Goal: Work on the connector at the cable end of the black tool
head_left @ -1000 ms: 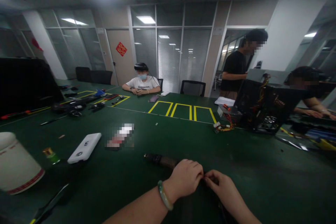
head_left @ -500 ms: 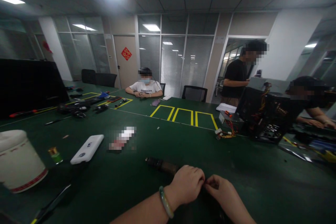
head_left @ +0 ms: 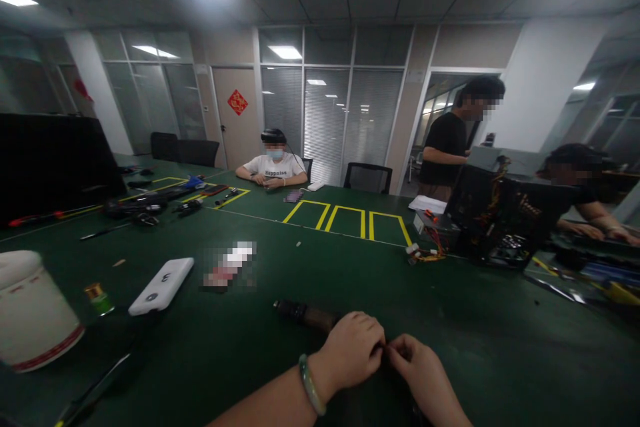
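Observation:
A dark cylindrical object with a brownish body, a ridged black section and a small metal tip lies on the green tabletop. Its near end disappears under my left hand, which is curled closed over it. A green bangle circles that wrist. Right beside it, my right hand pinches with thumb and forefinger against my left fingertips. Whatever sits between those fingertips is too small and dark to make out.
On the left stand a white canister, a small green bottle and a white power bank. An opened computer case is at the right. Yellow tape outlines mark the table's far half. A masked person sits opposite.
The whole view has shifted slightly, so things appear a little further left. Both hands keep nearly the same pose, fingertips together at the dark cylindrical object.

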Tool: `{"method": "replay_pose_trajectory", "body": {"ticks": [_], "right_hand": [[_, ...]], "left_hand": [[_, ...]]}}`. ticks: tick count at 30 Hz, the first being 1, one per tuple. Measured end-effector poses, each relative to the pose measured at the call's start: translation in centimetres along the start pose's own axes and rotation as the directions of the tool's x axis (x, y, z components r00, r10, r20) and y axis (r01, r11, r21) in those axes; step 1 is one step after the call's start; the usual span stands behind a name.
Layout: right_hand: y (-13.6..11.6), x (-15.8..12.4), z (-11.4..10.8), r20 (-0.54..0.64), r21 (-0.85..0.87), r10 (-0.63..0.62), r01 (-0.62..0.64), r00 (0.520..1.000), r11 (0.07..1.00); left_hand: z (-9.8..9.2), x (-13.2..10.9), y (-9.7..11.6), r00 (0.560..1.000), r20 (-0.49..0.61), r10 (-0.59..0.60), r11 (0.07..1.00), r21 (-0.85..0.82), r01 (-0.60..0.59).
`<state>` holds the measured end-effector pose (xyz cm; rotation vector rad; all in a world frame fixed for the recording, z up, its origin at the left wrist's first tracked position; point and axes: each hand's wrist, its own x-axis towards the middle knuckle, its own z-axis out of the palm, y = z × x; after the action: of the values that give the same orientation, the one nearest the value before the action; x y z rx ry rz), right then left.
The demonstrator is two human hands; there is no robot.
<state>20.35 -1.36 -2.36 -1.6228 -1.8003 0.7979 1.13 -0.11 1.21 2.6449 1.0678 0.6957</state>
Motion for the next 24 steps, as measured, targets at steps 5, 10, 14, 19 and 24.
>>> {"method": "replay_pose_trajectory", "body": {"ticks": [5, 10, 14, 19, 24], "right_hand": [[-0.2, 0.0, 0.0, -0.001, 0.002, -0.013, 0.013, 1.000, 1.000], [-0.6, 0.0, -0.5, 0.029, -0.026, -0.002, 0.003, 1.000, 1.000], [-0.2, 0.1, -0.5, 0.060, -0.003, -0.012, 0.012, 0.998, 1.000], [0.1, 0.2, -0.6, 0.095, 0.066, -0.043, 0.037, 0.994, 0.997], [0.0, 0.2, -0.5, 0.092, 0.145, -0.006, -0.007, 0.996, 0.989]], "left_hand": [[0.5, 0.0, 0.0, 0.998, -0.019, 0.062, 0.997, 0.057, -0.061], [1.1, 0.1, 0.0, 1.000, -0.017, 0.022, 0.994, 0.104, -0.021], [1.0, 0.1, -0.1, 1.000, 0.019, 0.002, 0.994, 0.105, -0.004], [0.6, 0.1, -0.2, 1.000, 0.022, 0.019, 0.998, 0.067, -0.021], [0.9, 0.2, -0.3, 1.000, 0.010, 0.018, 0.998, 0.063, -0.019]]}}
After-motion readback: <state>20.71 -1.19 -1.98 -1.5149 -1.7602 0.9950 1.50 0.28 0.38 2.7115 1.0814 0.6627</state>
